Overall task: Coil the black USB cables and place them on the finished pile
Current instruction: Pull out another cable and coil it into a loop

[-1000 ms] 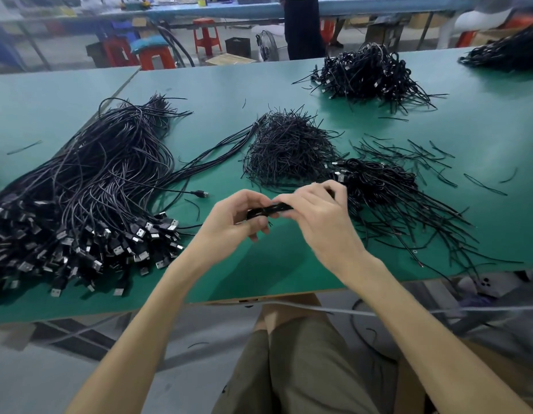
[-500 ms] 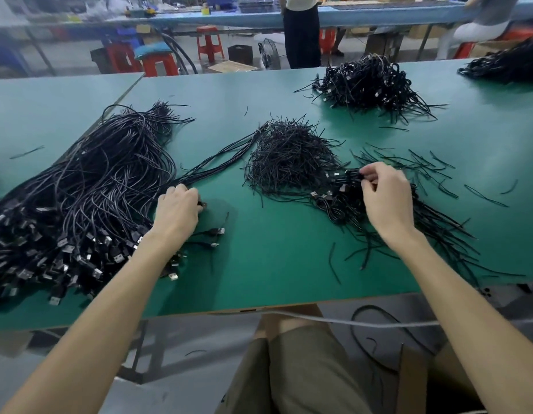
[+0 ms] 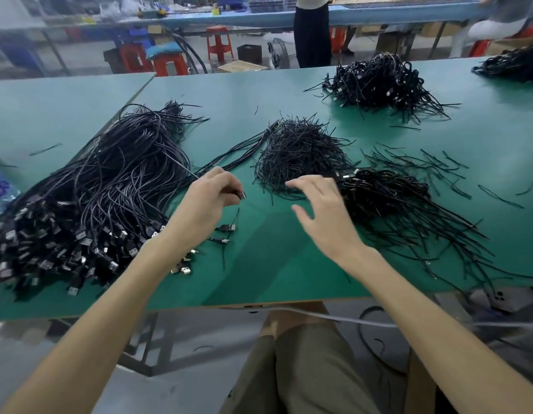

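The left hand pinches a single black USB cable near its plug. The cord runs back toward the big heap of loose cables on the green table. The right hand hovers empty with its fingers spread, in front of the mound of twist ties and just beside the finished pile of coiled cables.

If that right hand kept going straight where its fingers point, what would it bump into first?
Most likely the heap of short black twist ties, lying just beyond the fingertips of the open right hand. The hand seems to hover above the table, so it might brush only the heap's near edge.
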Tool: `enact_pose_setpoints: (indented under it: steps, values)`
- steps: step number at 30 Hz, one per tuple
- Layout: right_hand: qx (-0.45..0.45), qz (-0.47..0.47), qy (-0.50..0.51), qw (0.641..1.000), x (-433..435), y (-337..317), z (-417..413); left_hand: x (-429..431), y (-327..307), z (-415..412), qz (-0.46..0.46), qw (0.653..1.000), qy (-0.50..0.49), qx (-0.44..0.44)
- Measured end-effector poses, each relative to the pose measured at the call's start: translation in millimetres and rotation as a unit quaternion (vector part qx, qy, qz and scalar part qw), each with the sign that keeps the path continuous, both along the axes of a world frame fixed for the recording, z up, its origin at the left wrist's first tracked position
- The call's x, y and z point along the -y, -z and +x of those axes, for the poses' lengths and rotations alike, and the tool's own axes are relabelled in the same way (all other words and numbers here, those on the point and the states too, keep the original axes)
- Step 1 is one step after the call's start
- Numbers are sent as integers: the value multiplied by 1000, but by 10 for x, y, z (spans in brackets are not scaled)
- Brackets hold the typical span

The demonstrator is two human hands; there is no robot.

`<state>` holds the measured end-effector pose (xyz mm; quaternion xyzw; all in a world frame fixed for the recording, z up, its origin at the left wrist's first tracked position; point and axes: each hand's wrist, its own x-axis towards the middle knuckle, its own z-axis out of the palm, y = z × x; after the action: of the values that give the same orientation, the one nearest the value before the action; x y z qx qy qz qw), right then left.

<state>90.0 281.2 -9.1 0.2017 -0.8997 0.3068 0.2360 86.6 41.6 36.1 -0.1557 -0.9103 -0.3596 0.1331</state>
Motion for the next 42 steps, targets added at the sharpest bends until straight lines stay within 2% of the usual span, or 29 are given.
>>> enact_pose_setpoints:
  steps: [4, 7, 10, 12, 14, 19, 20, 22, 23, 25, 28, 32, 33, 34, 35, 36, 38, 39, 41, 42]
  values:
    - [112, -89, -117, 983, 466, 50, 48, 57, -16, 158, 116, 993, -24, 19]
    - [162, -164, -166, 959, 728, 70, 70, 67, -25, 291, 197, 979, -19, 46]
    - [202, -234, -195, 931, 923, 53, 59, -133, -66, 534, 304, 946, 79, 79]
    - [232, -261, -252, 903, 978, 54, 91, -391, -70, 641, 297, 939, 146, 92]
    - [221, -269, -293, 890, 980, 91, 141, -580, -79, 667, 305, 934, 160, 99]
    - [237, -243, -178, 924, 692, -48, 261, -512, -154, 533, 420, 882, 170, 131]
    - [233, -222, -167, 932, 587, -70, 293, -496, -177, 519, 448, 861, 192, 146]
    - [157, -79, -139, 975, 348, -57, 383, -489, -241, 505, 528, 791, 240, 197]
    - [131, -29, -126, 983, 234, -62, 433, -483, -266, 499, 559, 758, 255, 219]
    - [128, -17, -111, 985, 121, -108, 502, -492, -290, 491, 585, 728, 261, 246]
    - [145, -14, -106, 984, 73, -161, 510, -568, -274, 515, 602, 710, 252, 265]
    - [213, -113, -144, 960, -34, -169, 524, -581, -288, 495, 644, 662, 253, 289]
    - [222, -125, -149, 956, -52, -155, 531, -562, -285, 492, 632, 668, 262, 292]
    - [224, -129, -150, 954, -64, -142, 528, -535, -276, 489, 605, 688, 272, 293]
    - [221, -125, -147, 956, -84, -133, 507, -503, -259, 493, 559, 725, 280, 291]
    - [216, -113, -142, 960, -112, -130, 472, -472, -234, 498, 486, 777, 282, 283]
    - [193, -49, -120, 973, -187, -145, 381, -442, -165, 517, 264, 892, 274, 244]
    - [182, -6, -103, 978, -224, -157, 339, -454, -121, 528, 132, 928, 269, 222]
    - [164, 26, -76, 983, -280, -178, 286, -489, 7, 518, -92, 954, 224, 174]
    - [159, 2, -72, 985, -283, -191, 281, -496, 83, 505, -156, 958, 189, 147]
